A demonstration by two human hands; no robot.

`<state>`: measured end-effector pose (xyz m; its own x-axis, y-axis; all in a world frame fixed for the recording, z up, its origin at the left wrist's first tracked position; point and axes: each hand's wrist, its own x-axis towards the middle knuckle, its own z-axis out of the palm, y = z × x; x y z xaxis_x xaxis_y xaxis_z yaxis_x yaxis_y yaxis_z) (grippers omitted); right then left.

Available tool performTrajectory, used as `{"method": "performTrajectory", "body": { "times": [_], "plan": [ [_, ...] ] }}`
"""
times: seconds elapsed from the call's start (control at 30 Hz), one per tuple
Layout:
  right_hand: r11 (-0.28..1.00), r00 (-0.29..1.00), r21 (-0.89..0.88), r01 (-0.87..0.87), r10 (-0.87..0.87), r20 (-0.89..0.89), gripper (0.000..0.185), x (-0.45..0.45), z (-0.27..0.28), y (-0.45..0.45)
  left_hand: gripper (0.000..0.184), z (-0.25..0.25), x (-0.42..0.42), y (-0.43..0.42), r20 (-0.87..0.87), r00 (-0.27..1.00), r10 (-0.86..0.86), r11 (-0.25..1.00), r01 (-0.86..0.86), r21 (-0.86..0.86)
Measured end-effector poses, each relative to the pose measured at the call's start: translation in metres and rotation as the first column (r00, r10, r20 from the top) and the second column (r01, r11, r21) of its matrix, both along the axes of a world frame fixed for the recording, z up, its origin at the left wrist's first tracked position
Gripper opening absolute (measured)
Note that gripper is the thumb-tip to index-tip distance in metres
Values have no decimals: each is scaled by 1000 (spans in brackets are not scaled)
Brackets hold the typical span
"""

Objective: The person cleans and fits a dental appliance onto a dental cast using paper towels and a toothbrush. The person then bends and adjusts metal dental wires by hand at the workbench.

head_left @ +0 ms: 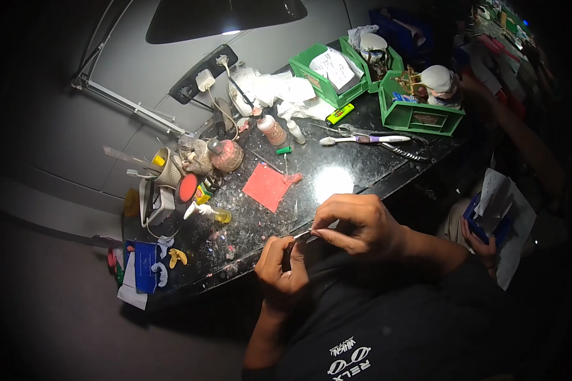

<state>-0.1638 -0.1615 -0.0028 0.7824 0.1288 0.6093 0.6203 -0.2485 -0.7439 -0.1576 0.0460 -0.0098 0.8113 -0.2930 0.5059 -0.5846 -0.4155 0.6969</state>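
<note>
In the head view my left hand (281,268) is closed around a small thin light rod (302,234), and its tip sticks out past my fingers. My right hand (361,225) pinches the other end of that rod between thumb and forefinger. What the rod is cannot be made out. Both hands are held over the front edge of the black worktop (235,265). Beyond them lie a red wax-like sheet (265,187) and a bright patch of lamp light.
Green bins (419,119) with models stand at the back. Toothbrush (365,140), green lighter (340,113), bottles (271,130) and spray bottle (213,213) are on the worktop. A lamp (225,19) hangs above. At right another person's hand (480,244) holds a blue tray.
</note>
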Motion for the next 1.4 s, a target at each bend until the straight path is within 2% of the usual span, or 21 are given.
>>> {"method": "performTrajectory", "body": {
  "times": [0.07, 0.2, 0.23, 0.27, 0.33, 0.43, 0.5, 0.6, 0.87, 1.07, 1.4],
  "plan": [
    [999, 994, 20, -46, 48, -94, 11, 0, 1, -1, 8, 0, 0, 1, 18, 1000, -7, 1000, 7, 6],
    [991, 983, 5, -135, 135, -121, 9, 3, 0, -9, 5, 1, 1, 5, 20, 999, -40, 999, 40, 24],
    [964, 899, 159, -215, 259, -353, 9, 1, 2, -12, 5, 0, 1, 6, 8, 998, -63, 998, 63, 20],
    [914, 745, 322, -248, 392, -539, 10, 0, 4, -13, 5, 0, 1, 7, 7, 998, -60, 998, 59, 20],
    [891, 724, 380, -248, 431, -539, 13, 1, 1, -12, 5, -1, 1, 8, -16, 997, -79, 997, 79, -1],
    [929, 751, 287, -234, 361, -553, 12, 3, -2, -10, 4, -2, 0, 9, -23, 996, -84, 996, 84, -10],
    [957, 899, 178, -230, 279, -338, 12, 7, -10, -8, 3, -1, 0, 9, -44, 995, -86, 996, 85, -24],
    [973, 934, 78, -217, 230, -272, 12, 9, -8, -9, 3, -1, -2, 8, -66, 994, -88, 996, 85, -41],
    [974, 930, 88, -208, 225, -291, 13, 9, -9, -7, 5, -3, -1, 8, -104, 990, -96, 994, 91, -55],
    [977, 943, 80, -195, 210, -258, 14, 7, -13, 0, 17, -12, 0, 8, -203, 976, -78, 995, 63, -81],
    [968, 938, 117, -223, 246, -245, 13, 8, -15, 2, 16, -10, -3, 2, -80, 995, -59, 986, 46, -158]
  ]
}}
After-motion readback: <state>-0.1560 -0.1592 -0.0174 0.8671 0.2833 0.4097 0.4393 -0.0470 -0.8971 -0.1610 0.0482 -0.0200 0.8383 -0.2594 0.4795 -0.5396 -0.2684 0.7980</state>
